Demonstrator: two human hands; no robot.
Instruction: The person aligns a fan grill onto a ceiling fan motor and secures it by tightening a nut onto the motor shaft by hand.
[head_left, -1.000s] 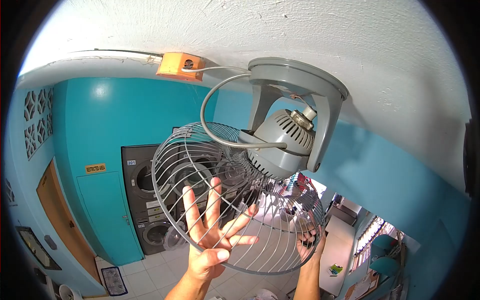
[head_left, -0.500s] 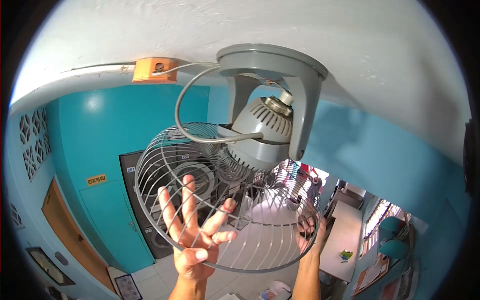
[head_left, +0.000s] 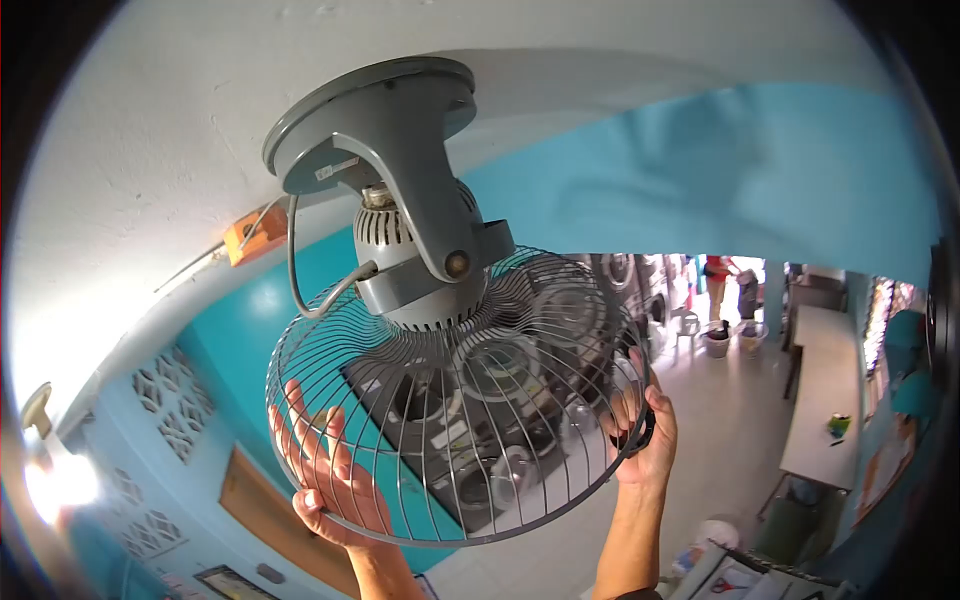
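Bare forearms (head_left: 630,540), dark sleeve or band (head_left: 638,594) on the right

We squint at a glaring lamp (head_left: 62,485) at lower left; soft shadows cross the blue wall (head_left: 850,180), the far opening (head_left: 733,300) is washed out, and fisheye distortion (black-cornered) bends the ceiling fan (head_left: 440,303).

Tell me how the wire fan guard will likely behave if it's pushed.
The wire fan guard should feel fairly stiff, as its many wires run to a continuous rim. It is probably light for its size, being mostly open gaps. Pushed at the edge, it might tilt with the motor housing, judging by the bolt on the bracket.
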